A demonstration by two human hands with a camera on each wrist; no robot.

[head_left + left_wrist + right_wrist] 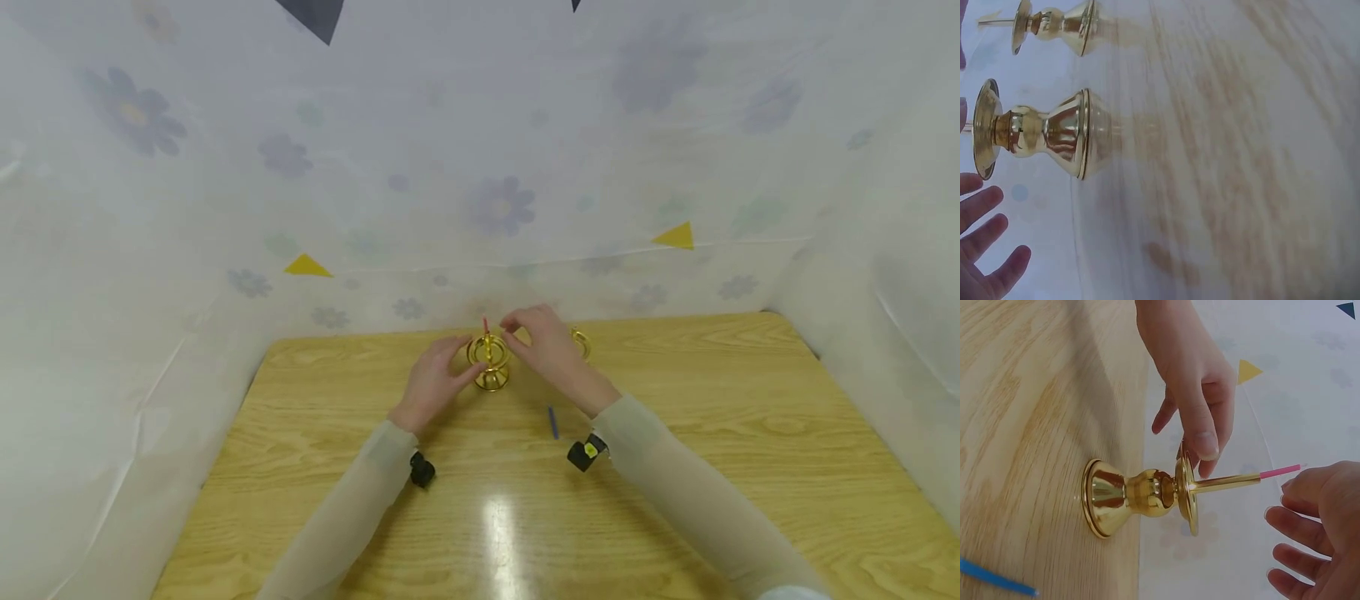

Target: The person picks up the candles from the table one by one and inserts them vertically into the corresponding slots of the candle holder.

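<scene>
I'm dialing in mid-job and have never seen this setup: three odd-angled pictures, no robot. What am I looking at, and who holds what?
There is no machine: a person works with bare hands and wears three cameras. The head view looks down at a wooden table ringed by flowered sheeting. The other two views come from cameras on the wrists, so they appear tipped sideways.

On the table stands a gold candlestick with a thin pink candle in its top. A second candlestick stands behind the right hand, and a blue candle lies flat nearer the person.

The left hand touches the candlestick's drip plate with its thumb, fingers relaxed. The right hand is just beside the pink candle's tip, seemingly not gripping it.
</scene>
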